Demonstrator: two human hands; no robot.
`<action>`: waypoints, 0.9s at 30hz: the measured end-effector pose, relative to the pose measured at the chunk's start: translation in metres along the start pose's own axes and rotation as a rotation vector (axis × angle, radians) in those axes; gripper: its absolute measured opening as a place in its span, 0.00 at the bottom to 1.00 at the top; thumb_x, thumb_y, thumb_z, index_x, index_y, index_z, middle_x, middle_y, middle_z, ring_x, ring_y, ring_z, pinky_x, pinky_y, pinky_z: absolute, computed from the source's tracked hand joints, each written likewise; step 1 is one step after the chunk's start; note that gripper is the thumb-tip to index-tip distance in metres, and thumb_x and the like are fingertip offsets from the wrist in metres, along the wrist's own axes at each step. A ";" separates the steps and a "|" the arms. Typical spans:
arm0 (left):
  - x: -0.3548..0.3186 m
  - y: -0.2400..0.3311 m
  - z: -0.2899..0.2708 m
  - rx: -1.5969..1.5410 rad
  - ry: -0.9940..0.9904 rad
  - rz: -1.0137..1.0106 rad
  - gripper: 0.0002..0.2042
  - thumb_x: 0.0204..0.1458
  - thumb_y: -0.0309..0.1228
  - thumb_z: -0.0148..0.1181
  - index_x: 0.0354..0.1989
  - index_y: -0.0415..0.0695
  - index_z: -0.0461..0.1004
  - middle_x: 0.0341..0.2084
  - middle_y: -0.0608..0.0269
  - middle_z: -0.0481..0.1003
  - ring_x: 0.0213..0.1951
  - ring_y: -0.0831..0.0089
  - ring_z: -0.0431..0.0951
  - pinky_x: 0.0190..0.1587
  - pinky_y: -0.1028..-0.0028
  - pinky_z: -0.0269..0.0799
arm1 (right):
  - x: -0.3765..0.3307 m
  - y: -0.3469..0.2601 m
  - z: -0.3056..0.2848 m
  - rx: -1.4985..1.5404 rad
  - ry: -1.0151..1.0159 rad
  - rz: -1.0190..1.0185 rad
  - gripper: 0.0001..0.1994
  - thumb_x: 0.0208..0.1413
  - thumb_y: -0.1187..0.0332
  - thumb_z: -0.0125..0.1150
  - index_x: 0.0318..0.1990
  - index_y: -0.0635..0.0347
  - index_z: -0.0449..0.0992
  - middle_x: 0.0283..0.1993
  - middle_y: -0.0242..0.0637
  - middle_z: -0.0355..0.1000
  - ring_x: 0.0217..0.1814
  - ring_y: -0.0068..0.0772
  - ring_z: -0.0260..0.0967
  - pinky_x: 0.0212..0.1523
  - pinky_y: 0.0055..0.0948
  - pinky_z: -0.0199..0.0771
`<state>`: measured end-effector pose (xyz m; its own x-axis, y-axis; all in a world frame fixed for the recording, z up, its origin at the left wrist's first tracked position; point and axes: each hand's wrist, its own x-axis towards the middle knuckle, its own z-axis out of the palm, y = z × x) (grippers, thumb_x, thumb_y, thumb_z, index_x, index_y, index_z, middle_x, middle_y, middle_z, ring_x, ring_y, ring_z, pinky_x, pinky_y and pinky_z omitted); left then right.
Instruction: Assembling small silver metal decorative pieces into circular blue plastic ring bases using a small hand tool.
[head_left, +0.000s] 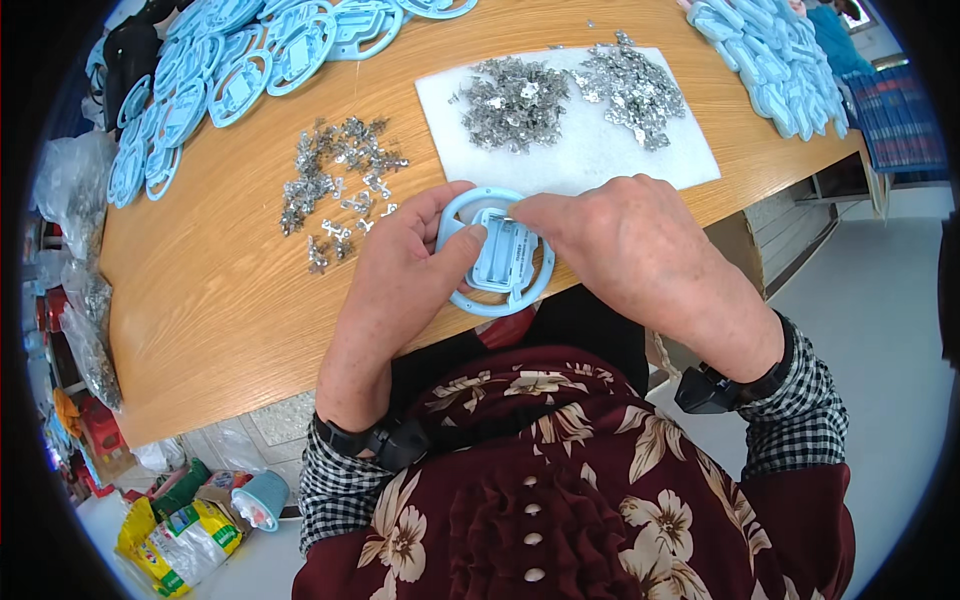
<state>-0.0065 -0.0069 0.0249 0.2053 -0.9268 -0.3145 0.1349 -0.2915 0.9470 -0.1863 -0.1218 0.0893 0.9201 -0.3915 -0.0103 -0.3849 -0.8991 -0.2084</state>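
My left hand grips a light blue ring-shaped plastic housing by its left side, thumb on top, at the table's near edge. A rectangular battery compartment lies open in the middle of the ring. My right hand is closed in a pinch at the compartment's upper end. Something small and shiny shows by those fingertips, but the fingers cover most of it. Left of the housing, small silvery metal pieces, apparently battery contacts, are scattered on the wooden table.
Beyond my hands, a white foam sheet bears two heaps of metal pieces. More blue ring housings are piled at the far left, and elongated light blue parts at the far right. Plastic bags hang beside the table's left edge.
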 end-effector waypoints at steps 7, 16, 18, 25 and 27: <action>0.000 -0.001 0.001 -0.006 0.003 0.006 0.22 0.62 0.25 0.59 0.63 0.32 0.66 0.35 0.66 0.79 0.31 0.85 0.76 0.32 0.83 0.73 | 0.001 -0.006 -0.004 -0.037 -0.064 0.054 0.11 0.57 0.69 0.58 0.46 0.52 0.80 0.27 0.45 0.77 0.30 0.50 0.78 0.31 0.43 0.78; 0.000 -0.006 -0.001 0.027 -0.050 0.058 0.21 0.61 0.26 0.60 0.60 0.31 0.68 0.38 0.62 0.80 0.34 0.82 0.77 0.35 0.79 0.75 | 0.011 -0.018 -0.022 -0.098 -0.156 -0.137 0.06 0.53 0.73 0.57 0.36 0.61 0.77 0.26 0.47 0.76 0.32 0.52 0.77 0.34 0.45 0.76; 0.000 -0.005 -0.002 -0.014 -0.047 0.048 0.20 0.61 0.26 0.60 0.60 0.31 0.69 0.37 0.63 0.80 0.33 0.82 0.77 0.35 0.79 0.75 | 0.014 -0.021 -0.021 -0.145 -0.161 -0.178 0.04 0.52 0.73 0.57 0.34 0.61 0.76 0.27 0.46 0.76 0.32 0.52 0.77 0.34 0.44 0.76; -0.002 -0.002 -0.006 -0.050 -0.032 0.033 0.20 0.61 0.24 0.58 0.61 0.33 0.67 0.40 0.65 0.79 0.35 0.84 0.77 0.35 0.81 0.74 | 0.002 -0.001 -0.010 0.078 -0.005 0.051 0.08 0.58 0.67 0.61 0.37 0.63 0.78 0.28 0.42 0.78 0.28 0.42 0.76 0.29 0.41 0.74; -0.008 0.002 -0.003 -0.154 -0.028 -0.011 0.21 0.60 0.24 0.57 0.62 0.34 0.66 0.45 0.64 0.77 0.39 0.82 0.77 0.39 0.79 0.75 | -0.010 0.010 0.007 0.439 0.077 0.181 0.11 0.63 0.64 0.60 0.40 0.64 0.77 0.27 0.35 0.76 0.23 0.31 0.71 0.25 0.34 0.69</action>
<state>-0.0051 0.0001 0.0294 0.1764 -0.9307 -0.3204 0.2839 -0.2635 0.9219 -0.1985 -0.1259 0.0802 0.8266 -0.5625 -0.0159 -0.4565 -0.6539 -0.6033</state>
